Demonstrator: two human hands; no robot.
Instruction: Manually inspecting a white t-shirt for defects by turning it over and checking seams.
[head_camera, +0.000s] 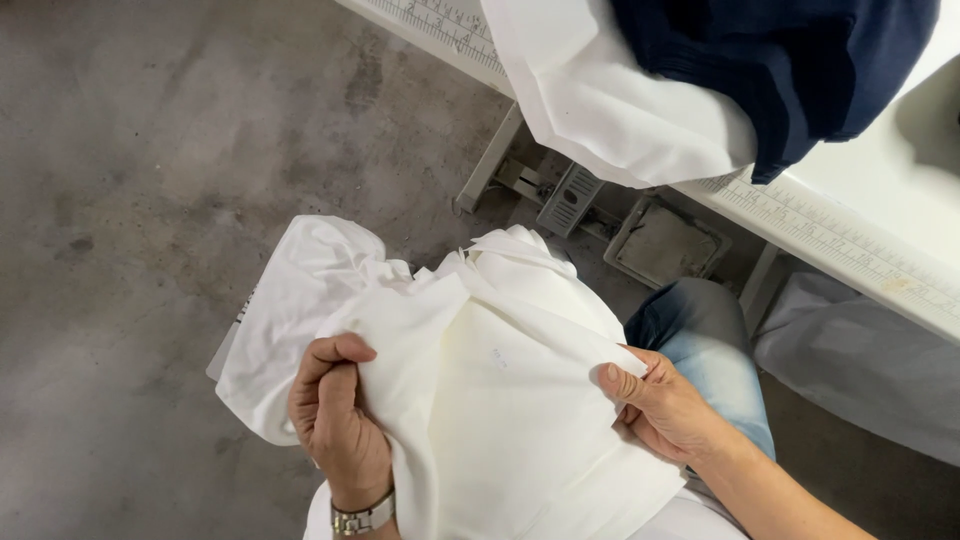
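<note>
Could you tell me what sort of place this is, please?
Probably a sewing workshop: a white worktable with a printed ruler edge, a grey foot pedal beneath, and both hands gripping white fabric.

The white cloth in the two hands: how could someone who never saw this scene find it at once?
Start at the white worktable at upper right, then look down to the person's lap. There the left hand and right hand grip the white cloth. Unlike the white and navy pieces on the table, it is bunched and held.
</note>
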